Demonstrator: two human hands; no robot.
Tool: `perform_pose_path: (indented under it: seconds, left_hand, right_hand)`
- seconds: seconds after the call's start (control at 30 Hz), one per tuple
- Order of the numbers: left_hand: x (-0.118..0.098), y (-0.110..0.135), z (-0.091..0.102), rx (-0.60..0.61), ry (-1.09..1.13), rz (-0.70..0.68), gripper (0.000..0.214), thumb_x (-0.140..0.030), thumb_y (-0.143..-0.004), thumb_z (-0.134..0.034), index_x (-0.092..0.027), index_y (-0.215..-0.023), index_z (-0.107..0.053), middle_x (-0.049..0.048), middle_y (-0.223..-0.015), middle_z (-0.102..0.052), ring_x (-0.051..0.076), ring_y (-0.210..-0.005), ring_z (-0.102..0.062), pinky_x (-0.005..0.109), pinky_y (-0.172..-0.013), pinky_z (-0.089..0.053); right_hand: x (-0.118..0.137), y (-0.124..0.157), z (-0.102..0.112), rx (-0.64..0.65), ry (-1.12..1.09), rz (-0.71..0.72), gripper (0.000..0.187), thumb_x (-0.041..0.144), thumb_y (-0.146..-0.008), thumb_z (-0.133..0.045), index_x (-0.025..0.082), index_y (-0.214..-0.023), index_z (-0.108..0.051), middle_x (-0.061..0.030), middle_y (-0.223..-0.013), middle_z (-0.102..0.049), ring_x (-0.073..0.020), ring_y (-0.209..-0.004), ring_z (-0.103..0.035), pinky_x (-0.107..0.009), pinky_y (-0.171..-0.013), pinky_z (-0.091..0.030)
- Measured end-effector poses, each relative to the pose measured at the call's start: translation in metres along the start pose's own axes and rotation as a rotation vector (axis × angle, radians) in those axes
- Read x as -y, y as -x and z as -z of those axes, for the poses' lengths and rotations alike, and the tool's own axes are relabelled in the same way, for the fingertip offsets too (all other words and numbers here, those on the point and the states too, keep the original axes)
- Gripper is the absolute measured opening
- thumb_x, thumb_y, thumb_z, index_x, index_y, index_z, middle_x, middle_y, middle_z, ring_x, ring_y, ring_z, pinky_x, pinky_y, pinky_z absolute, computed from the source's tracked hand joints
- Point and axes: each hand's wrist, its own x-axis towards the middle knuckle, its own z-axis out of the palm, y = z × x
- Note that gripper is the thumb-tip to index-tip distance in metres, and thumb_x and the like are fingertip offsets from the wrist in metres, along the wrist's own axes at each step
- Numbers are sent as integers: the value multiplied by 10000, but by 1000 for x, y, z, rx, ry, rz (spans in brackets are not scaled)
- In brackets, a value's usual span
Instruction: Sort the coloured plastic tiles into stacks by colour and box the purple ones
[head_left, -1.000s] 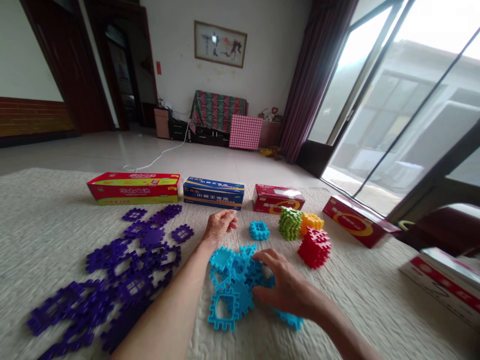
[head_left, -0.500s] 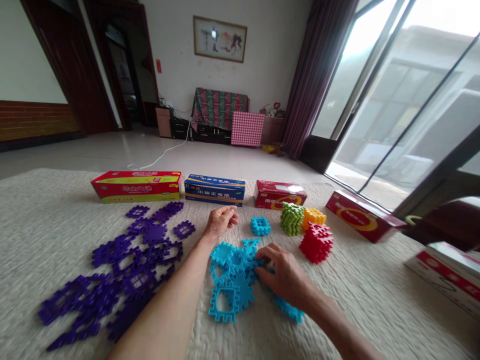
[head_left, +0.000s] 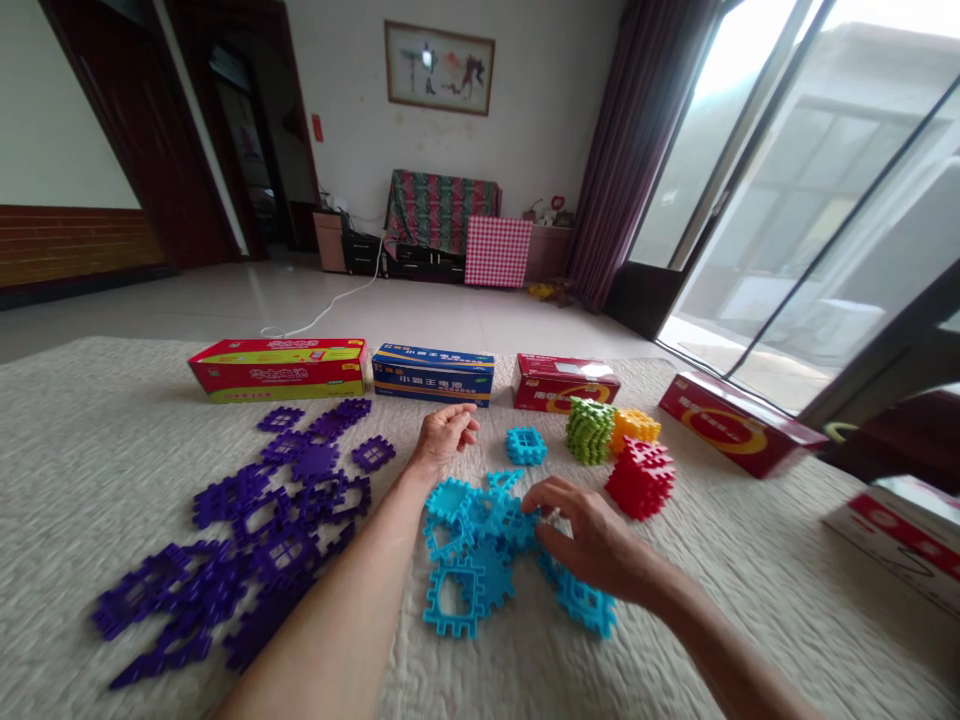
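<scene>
My left hand (head_left: 448,437) is closed with its fingers curled, just beyond a loose heap of light-blue interlocking plastic tiles (head_left: 486,575); nothing shows in it. To its right stands a small stack of light-blue tiles (head_left: 526,446). My right hand (head_left: 589,528) reaches over the heap's right edge, thumb and forefinger apart, the fingertips at the blue tiles. Partly under that hand lie more blue tiles (head_left: 587,606). Purple tiles (head_left: 281,555) are spread out left of my left forearm. Stacked green tiles (head_left: 589,431), yellow tiles (head_left: 636,429) and red tiles (head_left: 640,478) stand beyond my right hand.
Along the far side of the quilted cover (head_left: 750,610) stand a red-and-yellow box (head_left: 279,372), a blue box (head_left: 433,376) and two dark-red boxes (head_left: 564,383). A white-and-red box (head_left: 904,535) sits at the right edge.
My right hand's thumb and forefinger have parted a little at the blue heap. My left hand keeps its place. The whole view has shifted slightly.
</scene>
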Motion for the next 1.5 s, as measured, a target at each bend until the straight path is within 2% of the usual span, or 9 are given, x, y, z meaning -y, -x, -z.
perform_pose_path:
  seconds: [0.23,0.4,0.53,0.7,0.97,1.1,1.23,1.4,1.5]
  left_hand:
    - [-2,2,-2,-12,5,-4,266,-259,-646,-659,-111,-867,-665,8,-611,-641,68,-430,-538,167,-398,-310]
    - [-1,1,-1,-3,-10,-14,282,-266,-636,-665,-107,-868,-667,8,-612,-640,67,-432,-539,166,-392,-312]
    - [-1,2,-1,-5,-10,-10,295,-278,-625,-680,-111,-869,-667,9,-620,-644,69,-440,-546,167,-404,-319]
    - [-3,3,-1,4,-17,-19,303,-277,-612,-681,-108,-864,-669,12,-618,-645,75,-442,-544,175,-403,-319]
    - [0,1,0,9,-28,-19,314,-276,-613,-664,-111,-880,-668,12,-627,-642,75,-449,-547,170,-400,-324]
    - [1,0,1,5,-35,-16,311,-278,-614,-657,-117,-880,-672,11,-634,-643,73,-455,-549,170,-407,-327]
    - [1,0,1,4,-40,-13,310,-283,-604,-673,-124,-870,-677,11,-633,-645,77,-458,-552,175,-413,-327]
    - [1,0,1,9,-36,-12,317,-291,-605,-674,-123,-874,-674,12,-629,-646,80,-461,-554,178,-414,-327]
    - [0,1,0,9,-33,-10,321,-288,-601,-675,-122,-875,-671,9,-625,-643,79,-458,-551,178,-413,-327]
  right_hand:
    - [-19,1,19,-35,34,7,262,102,-740,-515,207,-945,-639,-27,-917,-663,-146,-810,-620,-286,-727,-485]
    - [-29,1,19,-123,99,-52,236,114,-750,-516,195,-944,-624,-53,-961,-655,-166,-829,-626,-316,-750,-503]
    - [-27,1,16,-97,167,-75,386,4,-677,-446,173,-986,-604,-83,-1038,-633,-193,-944,-614,-358,-846,-488]
    - [-26,2,11,-2,130,-14,437,72,-681,-549,187,-1102,-579,-100,-1156,-592,-218,-1034,-587,-377,-899,-478]
    - [-19,1,9,24,207,50,231,187,-869,-441,174,-1044,-592,-111,-1040,-610,-206,-958,-591,-361,-856,-466]
    - [-14,-3,9,-94,169,-33,263,254,-927,-318,164,-866,-558,-36,-753,-577,-146,-685,-556,-269,-664,-431]
    - [-20,-7,1,-163,84,-254,333,302,-918,-279,199,-641,-432,29,-549,-445,-112,-508,-451,-229,-517,-334]
    - [-32,-9,-5,-194,103,-351,349,328,-903,-308,196,-622,-467,18,-529,-471,-122,-515,-484,-231,-522,-334]
    - [-36,-8,-4,-257,159,-316,278,302,-879,-377,173,-763,-594,-26,-673,-587,-142,-616,-557,-245,-599,-393]
